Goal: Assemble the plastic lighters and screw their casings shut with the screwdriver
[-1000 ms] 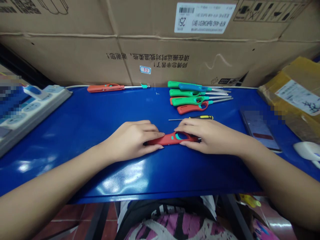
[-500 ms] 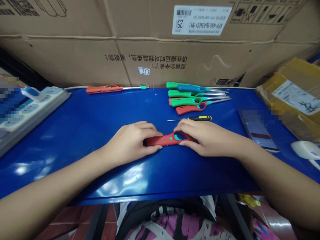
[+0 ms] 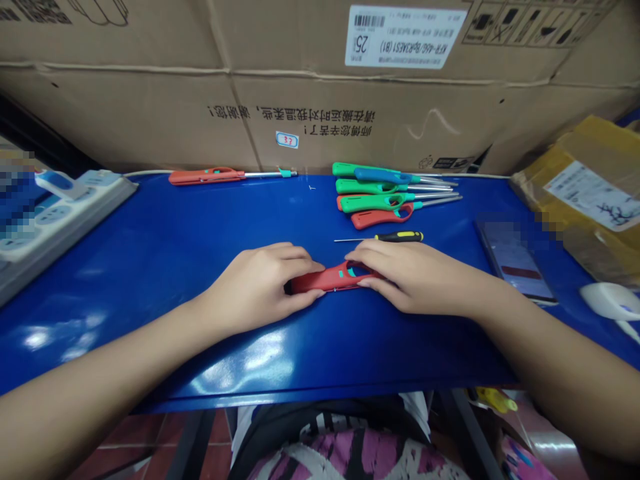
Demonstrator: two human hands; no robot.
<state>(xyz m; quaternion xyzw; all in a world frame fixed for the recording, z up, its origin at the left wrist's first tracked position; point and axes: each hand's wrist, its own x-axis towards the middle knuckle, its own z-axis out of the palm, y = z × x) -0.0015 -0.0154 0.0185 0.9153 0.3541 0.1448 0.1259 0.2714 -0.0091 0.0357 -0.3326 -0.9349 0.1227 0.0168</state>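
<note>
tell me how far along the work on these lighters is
Partway, it seems. The lighter pile, teal collars against handles, may be done. Left hand and right hand hold a red lighter. The lone lighter, its teal collar near the tip, looks unfinished.

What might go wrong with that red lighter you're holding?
The red lighter is gripped at both ends, so it might twist or slip if the left hand and right hand pull unevenly. The screwdriver lies right beside the right hand, so a knuckle might knock it.
</note>
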